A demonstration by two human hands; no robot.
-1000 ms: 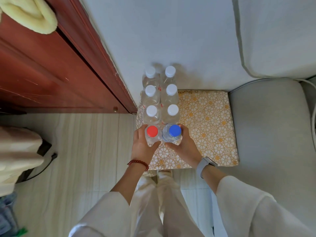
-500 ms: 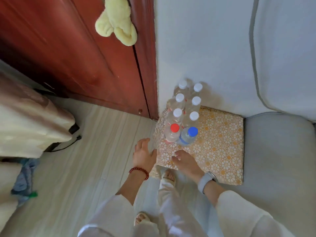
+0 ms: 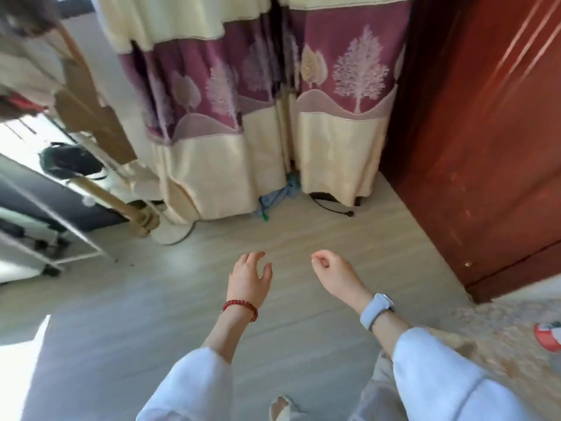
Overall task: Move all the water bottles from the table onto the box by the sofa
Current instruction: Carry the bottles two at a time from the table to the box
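We look down at a pale wood-grain plank floor [image 3: 188, 314], with a cream and plum curtain patterned with trees [image 3: 264, 95] hanging to it at the back and a dark red wooden door [image 3: 485, 147] standing along the right. At the left edge sits blurred white and dark furniture [image 3: 36, 226] that we cannot make out further. In the lower right corner lies the orange and white flower-patterned top of the box [image 3: 501, 338], smeared by motion; on it, at the frame's very edge, we see one red-capped clear water bottle [image 3: 548, 335], its cap toward us, so its long axis seems to run upright, though the body is cut off. Our left hand [image 3: 249, 284], a red bead bracelet [image 3: 239, 308] at its wrist, hangs over the floor with fingers [image 3: 255, 259] spread loosely and empty. Our right hand [image 3: 337, 278], above a grey-banded wristwatch [image 3: 376, 311], holds nothing, its fingers curled slackly inward.
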